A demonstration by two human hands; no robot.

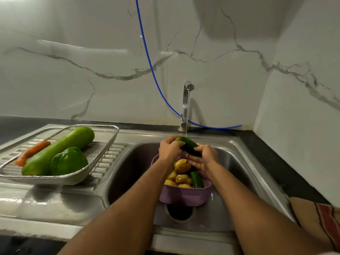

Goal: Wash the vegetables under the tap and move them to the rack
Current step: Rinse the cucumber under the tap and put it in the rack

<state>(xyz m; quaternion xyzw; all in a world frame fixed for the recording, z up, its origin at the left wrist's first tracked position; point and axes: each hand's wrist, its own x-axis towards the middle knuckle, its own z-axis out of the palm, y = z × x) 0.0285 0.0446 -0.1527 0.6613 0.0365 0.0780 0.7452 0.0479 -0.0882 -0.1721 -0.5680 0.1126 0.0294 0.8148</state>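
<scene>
Rinsing a cucumber (187, 145) under the running tap (187, 100), the person holds it over the sink (244, 162) with both hands. The left hand (170, 149) grips its far end with curled fingers; the right hand (204, 159) holds the near end, thumb over the top and fingers stretched beneath. The water stream falls just at the cucumber's upper end.

Judging by how things lie, the task looks roughly half done. The rack (103, 153), a steel mesh tray on the draining board to the left, already carries a long pale gourd (60, 150), a green pepper (69, 161) and a carrot (31, 152). Below the hands, a purple basket (184, 196) sits in the sink and holds several potatoes (181, 172) plus a second cucumber (196, 179), so those likely remain to be washed, along with the one in hand.

Open room in the rack is mostly at its right and back parts, near the sink; the gourd lies diagonally and fills much of the middle. The path from tap to rack crosses the sink's left rim and the ribbed board, with nothing standing in between. A blue hose (147, 57) hangs down the wall behind the tap, well apart from the hands. A striped cloth (320, 218) rests on the dark desk (272, 162) at the right edge.
</scene>
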